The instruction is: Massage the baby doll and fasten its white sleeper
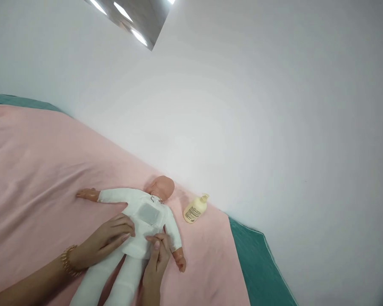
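Note:
A baby doll with a white cloth body lies on its back on the pink sheet, its arms spread and its head tipped to one side. A grey rectangular patch shows on its chest. My left hand, wearing a gold beaded bracelet, rests against one side of the doll's torso with its fingers stretched out. On the other side of the torso is my right hand. Its fingers are curled together at the white cloth, and whatever they may pinch is hidden.
A pale yellow pump bottle stands beside the doll's head, near the wall. The pink sheet is wrinkled at the left and covers a green surface that shows at the right. A white wall rises behind.

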A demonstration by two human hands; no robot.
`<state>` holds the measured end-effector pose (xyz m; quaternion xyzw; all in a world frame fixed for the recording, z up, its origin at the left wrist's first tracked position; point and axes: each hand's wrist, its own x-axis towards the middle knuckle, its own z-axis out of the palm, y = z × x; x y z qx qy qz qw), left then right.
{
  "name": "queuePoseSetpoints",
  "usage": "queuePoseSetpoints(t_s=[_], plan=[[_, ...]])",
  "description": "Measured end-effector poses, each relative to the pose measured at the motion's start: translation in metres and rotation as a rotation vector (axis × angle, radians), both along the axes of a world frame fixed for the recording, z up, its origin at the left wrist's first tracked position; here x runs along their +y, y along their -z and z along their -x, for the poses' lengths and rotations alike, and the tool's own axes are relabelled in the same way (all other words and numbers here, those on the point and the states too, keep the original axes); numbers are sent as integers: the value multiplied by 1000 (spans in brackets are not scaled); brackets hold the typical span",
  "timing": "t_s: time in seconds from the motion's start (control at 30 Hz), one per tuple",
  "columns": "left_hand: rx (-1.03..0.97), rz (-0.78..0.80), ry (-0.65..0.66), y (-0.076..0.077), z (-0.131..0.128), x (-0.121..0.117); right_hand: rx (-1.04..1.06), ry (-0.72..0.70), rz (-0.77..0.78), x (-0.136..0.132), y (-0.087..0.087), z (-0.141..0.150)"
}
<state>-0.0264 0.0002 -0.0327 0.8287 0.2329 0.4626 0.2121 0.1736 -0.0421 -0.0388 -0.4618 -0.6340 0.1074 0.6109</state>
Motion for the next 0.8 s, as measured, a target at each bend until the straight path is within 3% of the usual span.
queuePoseSetpoints(t_s=[0.17,0.4,0.67,0.8], plan=[[106,36,57,-4,2,-10,-61,-126,69,-13,-2,4],[148,97,32,-14,-6,-10,33,-129,268,-12,-10,15],[117,82,12,-5,-3,-9,1,-104,186,-17,-8,11],[55,21,-72,0,-2,-10,-46,-56,155,-18,-11,10]])
